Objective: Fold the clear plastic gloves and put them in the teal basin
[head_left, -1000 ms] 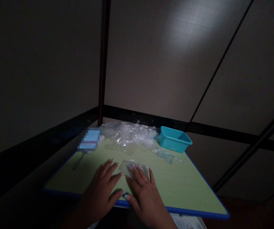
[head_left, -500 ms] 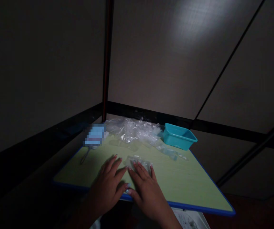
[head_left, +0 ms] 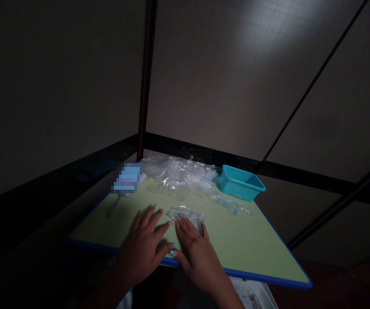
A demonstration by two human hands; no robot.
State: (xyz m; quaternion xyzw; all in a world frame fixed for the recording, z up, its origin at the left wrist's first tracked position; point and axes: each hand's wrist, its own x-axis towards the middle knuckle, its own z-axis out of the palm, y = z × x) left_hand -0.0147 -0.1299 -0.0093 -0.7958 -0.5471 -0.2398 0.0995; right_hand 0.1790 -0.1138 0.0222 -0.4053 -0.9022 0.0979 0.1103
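A small clear plastic bag lies near the front of the green table. My right hand rests flat on it, fingers stretched forward over the plastic and partly hiding it. To the left of the bag, my left hand lies palm down on the tabletop with its fingers spread. The two thumbs nearly meet close to the blue table edge. Beyond my hands, a heap of crumpled clear plastic bags covers the back of the table.
A teal plastic basket stands at the back right. At the left edge lies a blurred-out blue object with a strap. Dark wall panels close in behind and to the left. Something white sits below the front edge.
The left hand has shifted slightly left, away from the bag. The right hand stays on the plastic, and the view has tilted a little.
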